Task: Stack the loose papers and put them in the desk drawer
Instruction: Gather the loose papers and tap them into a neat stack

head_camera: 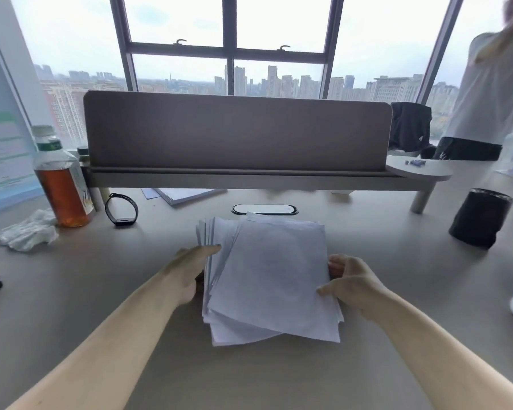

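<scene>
A loose, uneven stack of white papers lies in the middle of the beige desk, its sheets fanned out at the left and bottom edges. My left hand presses flat against the stack's left edge, fingers extended. My right hand grips the right edge, thumb on top and fingers curled beside the sheets. No drawer is visible.
A bottle of amber drink, a black wristband and crumpled tissue sit at the left. A grey divider on a shelf spans the back. A black cup stands at the right; a person stands beyond.
</scene>
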A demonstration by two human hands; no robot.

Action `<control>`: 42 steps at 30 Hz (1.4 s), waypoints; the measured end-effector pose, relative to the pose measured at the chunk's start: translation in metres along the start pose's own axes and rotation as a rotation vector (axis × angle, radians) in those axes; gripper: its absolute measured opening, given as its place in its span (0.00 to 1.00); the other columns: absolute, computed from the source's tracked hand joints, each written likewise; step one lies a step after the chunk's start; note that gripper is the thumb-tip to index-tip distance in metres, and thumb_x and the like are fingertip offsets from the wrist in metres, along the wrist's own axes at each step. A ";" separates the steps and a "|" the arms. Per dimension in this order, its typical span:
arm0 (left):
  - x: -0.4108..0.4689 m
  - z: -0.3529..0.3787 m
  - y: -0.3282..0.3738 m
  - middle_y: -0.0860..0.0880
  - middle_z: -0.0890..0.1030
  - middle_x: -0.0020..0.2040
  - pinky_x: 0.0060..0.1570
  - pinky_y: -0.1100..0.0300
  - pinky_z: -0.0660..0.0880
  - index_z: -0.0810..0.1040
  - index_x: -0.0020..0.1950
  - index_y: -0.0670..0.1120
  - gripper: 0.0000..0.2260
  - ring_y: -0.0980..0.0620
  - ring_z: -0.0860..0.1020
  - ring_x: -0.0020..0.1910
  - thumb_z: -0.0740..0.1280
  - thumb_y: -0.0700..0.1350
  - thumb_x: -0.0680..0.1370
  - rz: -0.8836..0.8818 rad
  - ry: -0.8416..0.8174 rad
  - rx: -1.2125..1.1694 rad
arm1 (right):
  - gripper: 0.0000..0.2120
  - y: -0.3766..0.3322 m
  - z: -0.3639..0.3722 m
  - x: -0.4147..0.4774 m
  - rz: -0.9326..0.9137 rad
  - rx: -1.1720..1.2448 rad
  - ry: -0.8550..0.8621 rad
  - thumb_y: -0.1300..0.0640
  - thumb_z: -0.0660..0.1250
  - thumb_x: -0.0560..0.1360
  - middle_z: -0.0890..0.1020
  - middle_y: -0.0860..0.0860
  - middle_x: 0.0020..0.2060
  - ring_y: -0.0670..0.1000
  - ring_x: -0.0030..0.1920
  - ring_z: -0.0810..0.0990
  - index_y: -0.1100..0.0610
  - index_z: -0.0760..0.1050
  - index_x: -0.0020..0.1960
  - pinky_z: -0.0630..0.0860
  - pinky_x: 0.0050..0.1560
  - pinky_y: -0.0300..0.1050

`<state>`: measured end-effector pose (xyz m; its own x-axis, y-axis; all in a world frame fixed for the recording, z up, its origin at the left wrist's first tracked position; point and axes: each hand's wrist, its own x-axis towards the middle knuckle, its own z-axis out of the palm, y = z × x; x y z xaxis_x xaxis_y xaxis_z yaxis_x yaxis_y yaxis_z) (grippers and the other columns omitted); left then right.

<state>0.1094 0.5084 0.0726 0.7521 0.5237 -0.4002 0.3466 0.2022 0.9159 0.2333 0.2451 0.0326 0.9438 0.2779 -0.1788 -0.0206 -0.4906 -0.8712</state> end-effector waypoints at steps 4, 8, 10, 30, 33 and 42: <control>-0.001 0.015 -0.016 0.43 0.83 0.58 0.50 0.53 0.80 0.74 0.64 0.43 0.16 0.46 0.82 0.51 0.72 0.43 0.78 0.164 -0.037 0.312 | 0.31 -0.006 0.002 -0.004 -0.018 -0.005 -0.071 0.76 0.75 0.61 0.88 0.52 0.54 0.54 0.57 0.86 0.61 0.82 0.63 0.81 0.63 0.53; -0.011 0.030 -0.021 0.48 0.80 0.56 0.43 0.59 0.77 0.66 0.69 0.48 0.24 0.51 0.80 0.50 0.70 0.34 0.77 0.306 -0.064 0.243 | 0.31 -0.009 0.014 -0.018 -0.006 -0.018 -0.069 0.64 0.76 0.59 0.88 0.48 0.53 0.54 0.53 0.88 0.52 0.80 0.62 0.85 0.55 0.61; -0.019 0.025 -0.023 0.49 0.81 0.62 0.51 0.58 0.79 0.68 0.70 0.53 0.27 0.53 0.81 0.56 0.69 0.32 0.76 0.439 -0.096 0.210 | 0.36 -0.014 0.014 -0.022 0.014 0.123 -0.049 0.62 0.80 0.64 0.85 0.52 0.63 0.55 0.59 0.85 0.55 0.74 0.71 0.82 0.62 0.60; -0.065 -0.011 0.025 0.58 0.89 0.48 0.46 0.68 0.78 0.83 0.58 0.52 0.08 0.60 0.87 0.48 0.71 0.48 0.80 0.749 -0.082 -0.055 | 0.10 -0.106 0.014 -0.080 -0.634 0.539 0.169 0.59 0.68 0.81 0.89 0.47 0.53 0.50 0.56 0.87 0.48 0.79 0.59 0.82 0.59 0.51; -0.071 -0.005 0.030 0.54 0.89 0.52 0.50 0.59 0.81 0.83 0.61 0.52 0.08 0.55 0.88 0.51 0.68 0.47 0.82 0.766 -0.056 -0.064 | 0.09 -0.111 0.012 -0.085 -0.666 0.528 0.171 0.60 0.66 0.82 0.89 0.41 0.50 0.44 0.54 0.87 0.50 0.79 0.59 0.82 0.57 0.42; -0.071 0.001 0.037 0.48 0.89 0.48 0.46 0.51 0.82 0.84 0.52 0.52 0.03 0.46 0.87 0.48 0.72 0.46 0.79 0.752 0.032 -0.024 | 0.15 -0.099 0.016 -0.082 -0.616 0.390 0.188 0.59 0.70 0.78 0.85 0.49 0.55 0.52 0.57 0.85 0.47 0.75 0.62 0.81 0.60 0.61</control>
<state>0.0694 0.4779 0.1349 0.7646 0.5513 0.3340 -0.2665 -0.2015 0.9425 0.1525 0.2842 0.1261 0.8621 0.2443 0.4439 0.4471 0.0456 -0.8933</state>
